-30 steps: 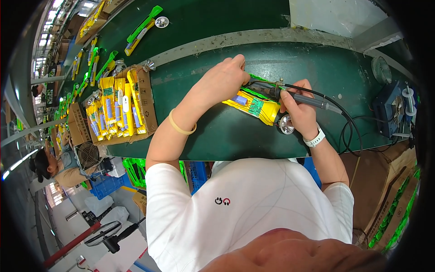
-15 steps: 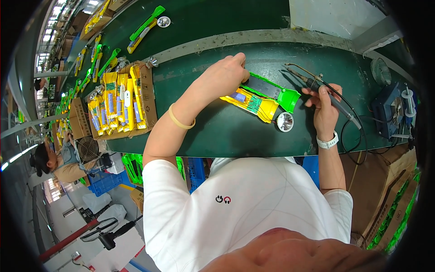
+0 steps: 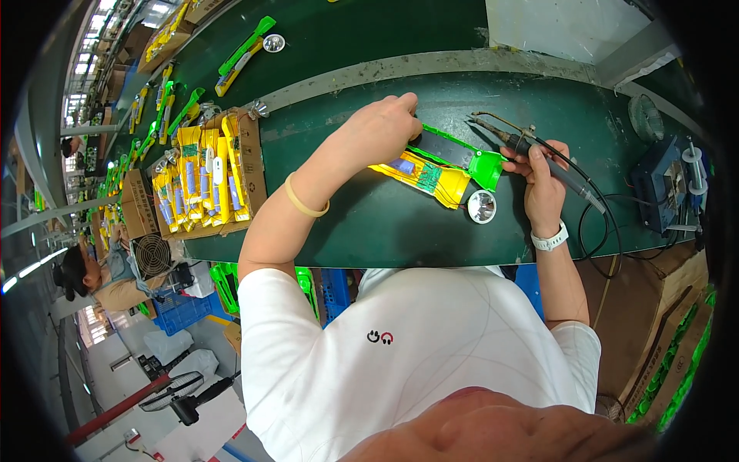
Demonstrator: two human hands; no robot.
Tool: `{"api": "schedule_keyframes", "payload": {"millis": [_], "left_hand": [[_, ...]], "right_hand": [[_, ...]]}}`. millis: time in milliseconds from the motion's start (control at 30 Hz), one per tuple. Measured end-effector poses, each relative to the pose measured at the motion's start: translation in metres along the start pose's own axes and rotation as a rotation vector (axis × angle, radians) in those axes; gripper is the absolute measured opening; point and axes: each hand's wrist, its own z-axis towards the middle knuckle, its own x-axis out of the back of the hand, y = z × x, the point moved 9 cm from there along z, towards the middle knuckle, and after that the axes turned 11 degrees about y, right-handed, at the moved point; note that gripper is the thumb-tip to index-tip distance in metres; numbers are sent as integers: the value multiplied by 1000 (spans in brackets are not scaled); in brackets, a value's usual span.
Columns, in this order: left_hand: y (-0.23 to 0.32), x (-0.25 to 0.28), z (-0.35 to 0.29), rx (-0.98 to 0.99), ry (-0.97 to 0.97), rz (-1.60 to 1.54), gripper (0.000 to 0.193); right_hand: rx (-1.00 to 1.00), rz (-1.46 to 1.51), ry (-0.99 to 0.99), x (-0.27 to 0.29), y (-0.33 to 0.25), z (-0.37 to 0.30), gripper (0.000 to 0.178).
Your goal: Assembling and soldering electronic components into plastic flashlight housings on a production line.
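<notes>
An opened flashlight lies on the green table in front of me. Its yellow half [image 3: 448,187] carries a blue-violet battery and a small green circuit board, and its green half [image 3: 485,169] lies alongside on the far side. A round silver reflector [image 3: 483,207] on wires rests at the near right end. My left hand [image 3: 382,132] is closed over the flashlight's far left end, its fingertips partly hidden. In my right hand [image 3: 543,179] is a soldering iron [image 3: 526,146] with a thin curved tube along it, its tip pointing left above the green half.
A cardboard box [image 3: 252,165] of yellow flashlight halves stands at left. Beyond the metal rail [image 3: 369,73] lies another opened flashlight [image 3: 245,58]. A blue soldering station [image 3: 654,189] with a solder spool sits at right, its black cable [image 3: 608,231] looping over the table edge. A co-worker [image 3: 96,269] is far left.
My right hand and the soldering iron have moved slightly left, bringing the tip closer to the flashlight. My left hand stays at the flashlight's far left end.
</notes>
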Motion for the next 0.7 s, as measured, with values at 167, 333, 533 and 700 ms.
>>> {"api": "schedule_keyframes", "payload": {"millis": [167,333,533,700], "left_hand": [[-19,36,11,-8,200,-178,20],[-8,16,1,-233,264,-102,15],[15,10,-58,-209,218,-506,43],[-64,14,-45,117,510,-477,38]], "right_hand": [[27,15,49,7,-2,4,20],[59,32,104,12,-9,8,20],[102,130,175,24,-15,10,17],[139,63,200,25,-15,11,19]]}}
